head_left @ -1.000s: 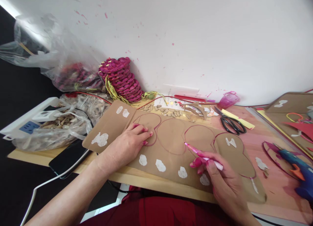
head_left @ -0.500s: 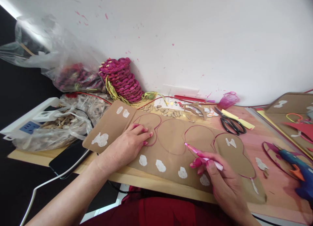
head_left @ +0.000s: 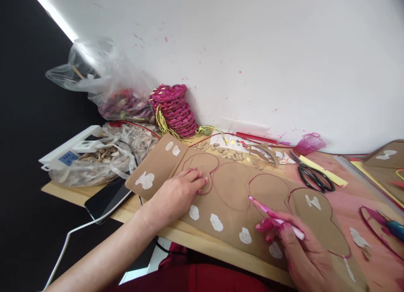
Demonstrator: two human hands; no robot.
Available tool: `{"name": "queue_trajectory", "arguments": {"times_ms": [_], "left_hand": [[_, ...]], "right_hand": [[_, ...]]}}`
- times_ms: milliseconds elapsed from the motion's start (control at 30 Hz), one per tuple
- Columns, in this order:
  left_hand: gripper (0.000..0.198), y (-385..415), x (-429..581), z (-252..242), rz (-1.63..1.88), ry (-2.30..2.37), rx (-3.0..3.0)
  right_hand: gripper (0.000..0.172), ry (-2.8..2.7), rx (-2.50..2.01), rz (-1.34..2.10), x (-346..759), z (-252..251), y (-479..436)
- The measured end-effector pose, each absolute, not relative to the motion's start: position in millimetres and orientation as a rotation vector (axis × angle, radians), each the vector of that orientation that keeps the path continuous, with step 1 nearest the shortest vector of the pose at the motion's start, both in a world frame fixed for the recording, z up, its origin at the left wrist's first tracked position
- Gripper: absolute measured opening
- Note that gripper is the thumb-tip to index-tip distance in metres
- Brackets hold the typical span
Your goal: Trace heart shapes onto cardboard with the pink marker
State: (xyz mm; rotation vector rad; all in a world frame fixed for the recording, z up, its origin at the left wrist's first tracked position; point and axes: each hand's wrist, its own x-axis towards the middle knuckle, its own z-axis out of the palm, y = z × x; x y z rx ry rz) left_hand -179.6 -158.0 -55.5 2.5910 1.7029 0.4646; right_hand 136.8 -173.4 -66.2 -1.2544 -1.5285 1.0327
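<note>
A folded sheet of brown cardboard [head_left: 202, 224] lies along the table's front edge, with rounded outlines in dark pink and several torn white patches on it. My left hand [head_left: 184, 191] rests on the cardboard over the leftmost outline, its fingers stretched out and holding nothing. Between the fingers of my right hand [head_left: 299, 245] is a pink marker pen [head_left: 268, 212]. The pen's tip points left and meets, or nearly meets, the cardboard at the left edge of the third outline. Pink stains cover several right-hand fingertips.
Black-handled scissors [head_left: 315, 178] lie behind the cardboard, by a yellow strip [head_left: 325, 171]. Loose peanuts [head_left: 221, 149] are scattered near a stack of magenta pieces [head_left: 175, 111]. A power strip [head_left: 72, 147], a bag of shells [head_left: 126, 136] and a phone [head_left: 104, 199] sit at left; a blue tool [head_left: 394, 229] at right.
The camera has turned left, so the whole scene sits farther right in view. The pen's tip stays near the third outline's left edge, and my left hand keeps its place on the cardboard.
</note>
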Motion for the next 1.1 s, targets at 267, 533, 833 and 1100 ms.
{"name": "queue_trajectory", "arguments": {"times_ms": [267,533,833,1100], "left_hand": [[0.042,-156.8,-179.7,-53.4,0.337,1.774,2.616],[0.04,-153.8,-183.9,-58.9,0.343,1.814,2.677],[0.043,-150.8,-193.3,-74.3,0.447,1.819,2.717],[0.038,-147.6,-197.9,-69.7,0.418,1.724,2.736]], "right_hand": [[0.029,-1.417,-1.186,1.061,129.5,-71.7,-178.0],[0.035,-1.494,-1.297,0.624,161.5,-7.1,-128.8],[0.033,-1.572,-1.742,0.009,226.3,46.8,28.3],[0.026,-1.71,-2.035,-0.013,237.3,30.6,93.8]]}}
